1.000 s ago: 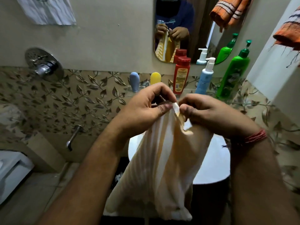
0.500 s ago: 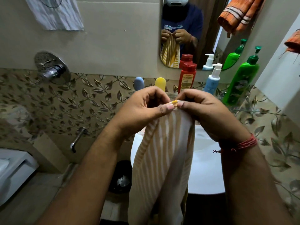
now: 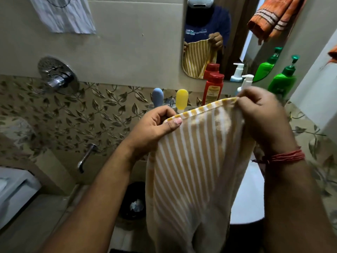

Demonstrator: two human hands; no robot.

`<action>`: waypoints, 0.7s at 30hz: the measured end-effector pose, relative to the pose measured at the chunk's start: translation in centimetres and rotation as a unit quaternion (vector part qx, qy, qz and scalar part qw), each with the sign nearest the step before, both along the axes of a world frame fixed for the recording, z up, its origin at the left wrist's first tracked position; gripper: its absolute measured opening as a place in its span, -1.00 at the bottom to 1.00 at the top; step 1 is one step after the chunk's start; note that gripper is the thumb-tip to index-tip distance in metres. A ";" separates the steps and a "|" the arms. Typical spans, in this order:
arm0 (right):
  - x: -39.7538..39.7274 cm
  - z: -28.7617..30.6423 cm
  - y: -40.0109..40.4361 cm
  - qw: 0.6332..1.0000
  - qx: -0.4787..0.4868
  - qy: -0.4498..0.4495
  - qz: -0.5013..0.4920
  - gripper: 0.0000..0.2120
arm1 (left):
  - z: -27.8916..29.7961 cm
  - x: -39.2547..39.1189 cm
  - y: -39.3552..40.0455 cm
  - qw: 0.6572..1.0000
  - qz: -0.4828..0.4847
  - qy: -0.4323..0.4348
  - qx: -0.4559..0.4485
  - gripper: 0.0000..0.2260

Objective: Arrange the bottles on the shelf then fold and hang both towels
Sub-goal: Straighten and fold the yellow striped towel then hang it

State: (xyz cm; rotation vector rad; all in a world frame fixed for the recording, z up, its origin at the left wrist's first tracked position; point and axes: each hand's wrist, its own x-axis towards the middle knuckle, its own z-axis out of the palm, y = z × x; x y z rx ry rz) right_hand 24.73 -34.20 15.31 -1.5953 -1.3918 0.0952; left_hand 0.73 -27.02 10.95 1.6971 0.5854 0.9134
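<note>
A yellow-and-white striped towel (image 3: 193, 170) hangs in front of me over the sink. My left hand (image 3: 155, 125) pinches its top left corner. My right hand (image 3: 260, 115) pinches the top right corner, and the top edge is stretched between them. On the shelf under the mirror stand a blue bottle (image 3: 157, 96), a yellow bottle (image 3: 181, 100), a red bottle (image 3: 213, 88), a white pump bottle (image 3: 246, 81) partly behind my right hand, and a green pump bottle (image 3: 284, 77). An orange towel (image 3: 333, 53) shows at the right edge, with its reflection in the mirror.
The white sink (image 3: 248, 196) lies below the towel. A mirror (image 3: 218, 33) is on the wall ahead. To the left are a shower valve (image 3: 58, 75), a wall tap (image 3: 85, 157) and a white cloth (image 3: 63, 15). A dark bin (image 3: 134, 201) stands on the floor.
My hands have moved apart along the towel's top edge, the right one going right. The bunched towel has spread wider between them.
</note>
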 end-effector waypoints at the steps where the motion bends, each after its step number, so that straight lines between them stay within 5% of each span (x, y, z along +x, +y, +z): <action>1: 0.0 0.0 0.2 0.995 -0.069 -0.053 0.037 -0.81 | 0.3 0.2 0.0 1.000 -0.007 -0.005 0.009 -0.86; 4: -2.0 -0.3 0.2 0.950 -0.200 -0.123 0.208 -0.81 | 1.4 1.5 -0.4 0.999 -0.032 0.002 0.044 -0.89; 8: -4.1 -1.3 0.6 0.933 -0.135 -0.040 0.331 -0.86 | 2.0 2.3 -0.6 0.996 -0.046 0.006 0.071 -0.86; 13: -3.6 -1.5 1.0 0.947 -0.073 0.030 0.310 -0.76 | 1.6 0.6 0.4 0.997 -0.013 0.026 0.073 -0.87; 18: -1.3 -1.1 1.1 0.981 0.007 0.071 0.181 -0.73 | 0.3 -1.2 1.4 0.998 0.007 0.033 0.049 -0.78; 21: 0.6 -1.1 0.8 0.998 0.022 -0.019 0.047 -0.65 | 0.3 -1.9 1.6 0.998 0.039 0.014 0.046 -0.82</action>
